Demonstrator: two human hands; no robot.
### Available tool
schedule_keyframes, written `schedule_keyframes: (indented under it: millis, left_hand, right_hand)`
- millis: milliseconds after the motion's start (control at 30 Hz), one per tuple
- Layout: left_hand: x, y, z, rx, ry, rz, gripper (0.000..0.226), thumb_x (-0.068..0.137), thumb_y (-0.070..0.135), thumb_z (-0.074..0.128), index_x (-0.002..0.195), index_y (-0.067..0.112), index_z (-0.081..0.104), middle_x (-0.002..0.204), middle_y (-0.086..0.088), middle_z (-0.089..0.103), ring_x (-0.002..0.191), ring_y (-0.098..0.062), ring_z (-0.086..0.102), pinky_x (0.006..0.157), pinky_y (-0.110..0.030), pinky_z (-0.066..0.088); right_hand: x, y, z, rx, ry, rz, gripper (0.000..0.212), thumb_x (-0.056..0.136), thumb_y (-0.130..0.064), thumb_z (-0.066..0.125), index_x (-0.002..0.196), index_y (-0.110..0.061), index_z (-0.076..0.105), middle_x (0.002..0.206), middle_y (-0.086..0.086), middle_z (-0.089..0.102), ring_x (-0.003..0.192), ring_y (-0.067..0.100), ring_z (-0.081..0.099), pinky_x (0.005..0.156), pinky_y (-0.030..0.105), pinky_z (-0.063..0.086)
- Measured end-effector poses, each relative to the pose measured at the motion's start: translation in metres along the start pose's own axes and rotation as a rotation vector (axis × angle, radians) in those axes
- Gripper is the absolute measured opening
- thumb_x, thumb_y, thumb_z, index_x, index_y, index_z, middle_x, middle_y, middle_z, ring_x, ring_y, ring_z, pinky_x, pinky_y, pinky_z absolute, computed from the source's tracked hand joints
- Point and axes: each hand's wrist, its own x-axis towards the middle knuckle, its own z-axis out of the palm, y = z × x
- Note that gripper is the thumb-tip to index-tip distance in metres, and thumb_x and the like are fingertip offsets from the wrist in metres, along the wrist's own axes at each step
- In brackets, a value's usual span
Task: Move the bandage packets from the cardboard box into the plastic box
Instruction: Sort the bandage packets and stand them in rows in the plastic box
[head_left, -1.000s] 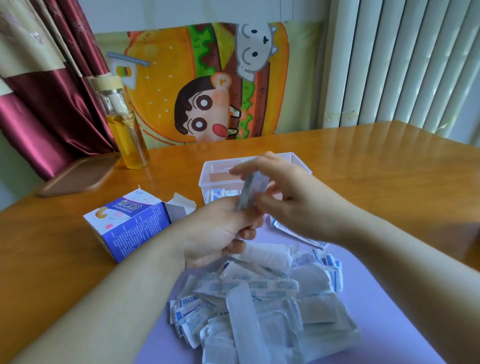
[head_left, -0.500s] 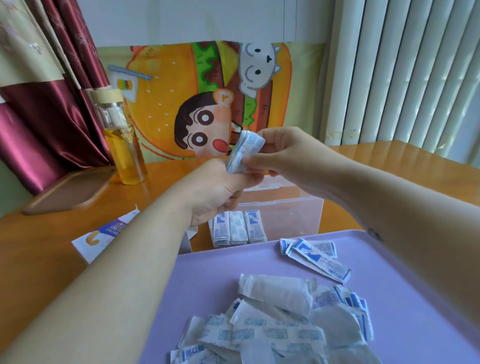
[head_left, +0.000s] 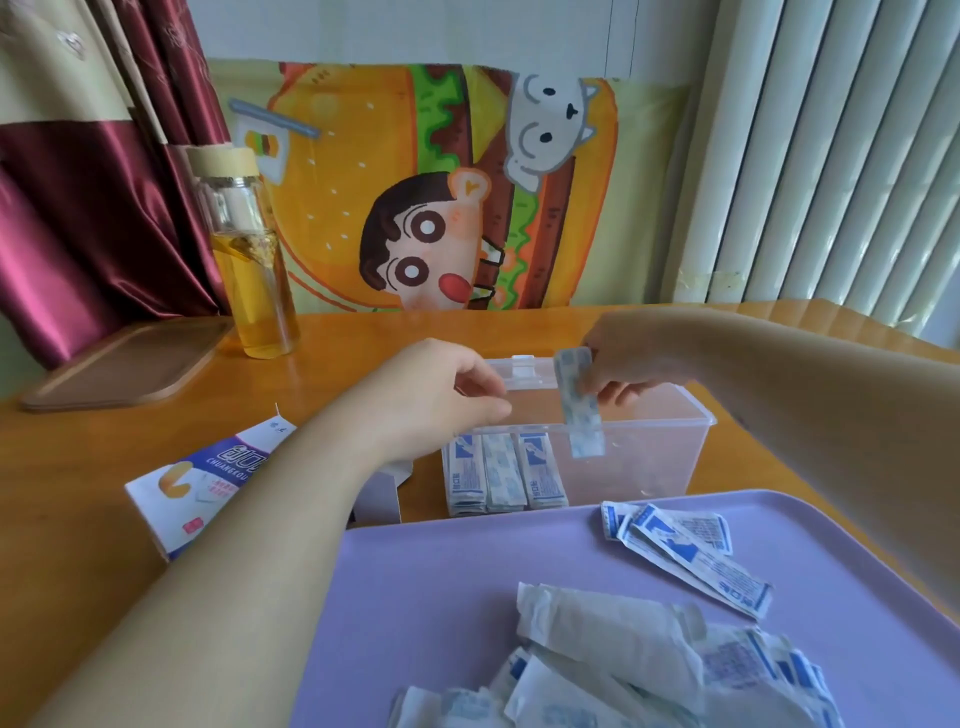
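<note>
Packet (head_left: 579, 415) pinched upright by my right hand (head_left: 628, 358) over plastic box (head_left: 675, 422), to stand beside 3 stacks (head_left: 501, 473); left hand (head_left: 441, 395) relaxed, empty.

Home: curtain (head_left: 78, 197), cartoon cloth (head_left: 426, 192)

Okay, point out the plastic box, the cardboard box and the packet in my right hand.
plastic box (head_left: 649, 462), head view, bare clear front wall.
cardboard box (head_left: 208, 488), head view, printed top face.
bandage packet (head_left: 581, 415), head view, middle of the strip hanging from the right hand (head_left: 634, 361).
</note>
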Motion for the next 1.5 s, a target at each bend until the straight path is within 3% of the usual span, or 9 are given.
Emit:
schedule_keyframes:
  millis: [167,333,500,633,833,1033,1267,1400,1500]
  left_hand:
    - [-0.002,0.001,-0.002,-0.014,-0.051,0.023,0.015,0.085,0.033,0.067,0.098,0.028,0.069,0.094,0.016,0.065,0.087,0.002,0.058,0.074,-0.013,0.045]
    - [-0.003,0.0,-0.001,-0.036,-0.065,0.025,0.013,0.085,0.033,0.066,0.098,0.029,0.068,0.094,0.016,0.064,0.087,0.002,0.057,0.076,-0.016,0.046]
    - [-0.002,0.001,0.001,-0.012,-0.075,0.028,0.016,0.087,0.033,0.063,0.102,0.029,0.066,0.097,0.017,0.063,0.088,0.002,0.056,0.076,-0.016,0.046]
    - [-0.001,0.0,0.0,0.002,-0.07,0.019,0.017,0.086,0.035,0.064,0.102,0.03,0.067,0.095,0.018,0.062,0.088,0.002,0.057,0.081,-0.021,0.048]
    - [-0.002,0.0,0.001,0.015,-0.074,0.019,0.019,0.087,0.035,0.063,0.105,0.03,0.066,0.097,0.016,0.063,0.089,0.001,0.057,0.083,-0.025,0.05]
    - [-0.001,-0.001,0.001,0.026,-0.076,0.025,0.019,0.087,0.036,0.063,0.105,0.031,0.065,0.097,0.017,0.062,0.089,0.001,0.056,0.081,-0.02,0.049]
    - [0.0,-0.002,0.002,0.027,-0.07,0.034,0.021,0.087,0.035,0.063,0.107,0.03,0.065,0.096,0.017,0.062,0.089,0.002,0.056,0.078,-0.017,0.047]
    - [0.0,-0.003,0.003,0.021,-0.053,0.043,0.019,0.088,0.034,0.062,0.106,0.03,0.064,0.094,0.017,0.061,0.086,0.003,0.055,0.071,-0.012,0.043]
    - [-0.001,-0.002,0.005,0.038,-0.033,0.053,0.019,0.088,0.032,0.062,0.107,0.03,0.063,0.095,0.018,0.06,0.086,0.004,0.054,0.069,-0.009,0.041]
  right_hand:
    - [0.007,-0.008,0.01,-0.046,-0.178,0.154,0.025,0.09,0.001,0.056,0.115,0.001,0.056,0.081,0.009,0.06,0.07,0.017,0.056,0.066,0.025,0.049]
    - [0.012,-0.01,0.021,-0.184,-0.191,0.181,0.037,0.09,-0.008,0.058,0.126,-0.001,0.052,0.121,0.013,0.061,0.11,0.027,0.06,0.098,0.035,0.047]
    - [0.012,-0.003,0.025,-0.222,-0.242,0.211,0.011,0.089,-0.018,0.064,0.085,-0.008,0.061,0.117,0.01,0.066,0.103,0.02,0.065,0.076,0.025,0.051]
    - [0.012,-0.001,0.026,-0.211,-0.171,0.165,0.025,0.09,-0.016,0.062,0.112,-0.003,0.061,0.124,0.011,0.061,0.113,0.026,0.061,0.085,0.029,0.05]
    - [0.014,0.001,0.025,-0.178,-0.255,0.225,0.016,0.087,-0.017,0.066,0.097,-0.005,0.067,0.109,0.008,0.07,0.099,0.021,0.068,0.094,0.034,0.051]
    - [0.012,0.001,0.026,-0.11,-0.277,0.219,0.016,0.088,-0.009,0.063,0.102,-0.003,0.065,0.115,0.012,0.067,0.102,0.025,0.067,0.094,0.034,0.051]
    - [0.013,0.005,0.023,-0.064,-0.255,0.202,0.006,0.087,-0.008,0.064,0.09,-0.003,0.065,0.111,0.013,0.068,0.097,0.024,0.069,0.086,0.03,0.055]
    - [0.007,0.008,0.021,-0.083,-0.197,0.107,0.009,0.088,-0.012,0.063,0.093,-0.005,0.067,0.102,0.007,0.071,0.077,0.014,0.07,0.064,0.02,0.057]
    - [-0.004,0.01,0.011,-0.13,-0.015,-0.024,0.013,0.089,-0.012,0.06,0.099,-0.005,0.065,0.098,0.008,0.067,0.083,0.021,0.067,0.049,0.015,0.049]
